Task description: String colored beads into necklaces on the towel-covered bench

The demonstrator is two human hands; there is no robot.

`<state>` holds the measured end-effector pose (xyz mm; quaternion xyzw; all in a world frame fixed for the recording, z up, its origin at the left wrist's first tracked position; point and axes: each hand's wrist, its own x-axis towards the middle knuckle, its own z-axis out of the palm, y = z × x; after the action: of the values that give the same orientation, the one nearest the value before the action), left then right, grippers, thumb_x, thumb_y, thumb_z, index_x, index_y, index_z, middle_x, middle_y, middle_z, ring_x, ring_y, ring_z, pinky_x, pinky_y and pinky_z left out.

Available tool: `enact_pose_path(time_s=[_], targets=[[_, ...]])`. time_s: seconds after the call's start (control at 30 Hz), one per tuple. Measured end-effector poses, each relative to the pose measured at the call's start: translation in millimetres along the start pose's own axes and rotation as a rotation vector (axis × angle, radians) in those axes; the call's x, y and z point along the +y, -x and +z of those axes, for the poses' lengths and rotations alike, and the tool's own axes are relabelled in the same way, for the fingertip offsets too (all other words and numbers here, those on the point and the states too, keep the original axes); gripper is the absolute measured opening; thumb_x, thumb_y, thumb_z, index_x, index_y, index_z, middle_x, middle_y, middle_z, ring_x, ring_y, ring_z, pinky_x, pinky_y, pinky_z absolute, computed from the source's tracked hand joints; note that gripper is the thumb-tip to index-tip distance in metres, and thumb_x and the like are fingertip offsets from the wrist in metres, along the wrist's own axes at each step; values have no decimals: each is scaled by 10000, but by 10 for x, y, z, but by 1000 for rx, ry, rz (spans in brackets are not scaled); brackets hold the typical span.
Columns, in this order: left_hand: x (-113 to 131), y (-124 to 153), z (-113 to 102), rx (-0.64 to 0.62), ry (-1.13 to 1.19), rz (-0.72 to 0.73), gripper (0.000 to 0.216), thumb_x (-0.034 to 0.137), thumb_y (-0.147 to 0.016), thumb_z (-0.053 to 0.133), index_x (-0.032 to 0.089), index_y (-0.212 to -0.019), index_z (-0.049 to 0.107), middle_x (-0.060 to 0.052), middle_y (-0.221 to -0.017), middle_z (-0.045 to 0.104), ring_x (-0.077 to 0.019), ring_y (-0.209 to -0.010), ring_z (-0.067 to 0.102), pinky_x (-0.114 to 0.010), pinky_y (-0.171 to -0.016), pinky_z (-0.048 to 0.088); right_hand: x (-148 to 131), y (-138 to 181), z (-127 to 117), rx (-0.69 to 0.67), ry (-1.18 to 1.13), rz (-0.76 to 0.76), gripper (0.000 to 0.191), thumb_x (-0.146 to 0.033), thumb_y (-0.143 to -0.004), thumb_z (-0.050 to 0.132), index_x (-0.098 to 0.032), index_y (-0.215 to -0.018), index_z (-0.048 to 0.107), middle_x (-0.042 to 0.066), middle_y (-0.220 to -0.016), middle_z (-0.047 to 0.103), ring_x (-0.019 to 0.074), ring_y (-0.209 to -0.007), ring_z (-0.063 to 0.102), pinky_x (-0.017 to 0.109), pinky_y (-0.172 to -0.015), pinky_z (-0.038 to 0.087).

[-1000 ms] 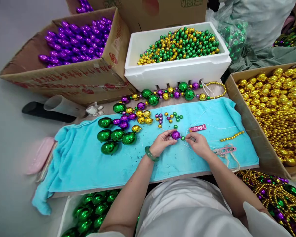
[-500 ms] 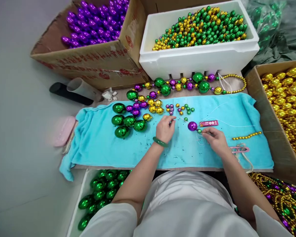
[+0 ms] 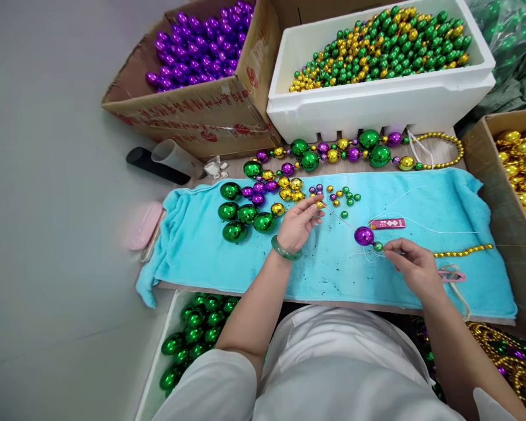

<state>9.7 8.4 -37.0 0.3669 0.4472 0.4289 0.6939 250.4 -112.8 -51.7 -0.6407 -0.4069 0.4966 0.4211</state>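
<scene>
A purple bead (image 3: 363, 235) and a small green bead (image 3: 378, 247) sit on a thin thread over the turquoise towel (image 3: 201, 257). My right hand (image 3: 414, 268) pinches the thread just right of the green bead. My left hand (image 3: 298, 223), with a green bangle at the wrist, pinches a thin needle near the small loose beads (image 3: 338, 197); the needle runs toward the purple bead. Large green balls (image 3: 245, 215) and purple and gold beads (image 3: 274, 190) lie left of that hand.
A finished strand (image 3: 350, 153) lies behind the towel. A white foam box (image 3: 377, 99) of green and gold beads and a cardboard box (image 3: 201, 111) of purple ones stand at the back. Gold beads (image 3: 523, 169) fill a box at right. A red tag (image 3: 388, 223) lies on the towel.
My left hand left the purple bead and reached up-left to the small loose beads, drawing the needle out. My right hand kept the thread. The camera shifted left.
</scene>
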Motion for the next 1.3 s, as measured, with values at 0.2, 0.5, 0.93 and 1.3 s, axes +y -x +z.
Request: enact_pose_path(time_s=[0.2,0.5,0.93,1.3], targets=[[108,96,20,-47,165,-3,351,263,-717,742,205,-1061,704,-42,-966,673,-84,-756,602,-197,-645,468,-56,26,-3,6,5,-29,165,-342,-736,648,-177,-739,649,5,-666,553,106,-563,425,256,-520,321],[104,113,0,-52,75,44,350,276,-736,719,219,-1081,701,-59,-1058,678,-100,-781,609,-232,-683,476,-40,34,-24,6,57,-39,174,-348,-748,640,-175,-761,655,14,-663,564,115,-561,436,261,-516,336],[78,224,107,-155,-141,95,755,238,-710,742,251,-1396,426,-27,-910,646,-117,-770,578,-246,-679,452,17,-31,36,-50,136,-50,208,-387,-759,626,-182,-785,646,17,-717,590,127,-606,468,269,-565,365],[-11,312,255,-180,-254,47,557,248,-709,743,195,-1229,551,-31,-916,646,-142,-860,611,-278,-795,476,47,-145,313,-72,-104,22,257,-416,-738,642,-167,-788,601,-7,-656,529,95,-535,406,246,-503,331]])
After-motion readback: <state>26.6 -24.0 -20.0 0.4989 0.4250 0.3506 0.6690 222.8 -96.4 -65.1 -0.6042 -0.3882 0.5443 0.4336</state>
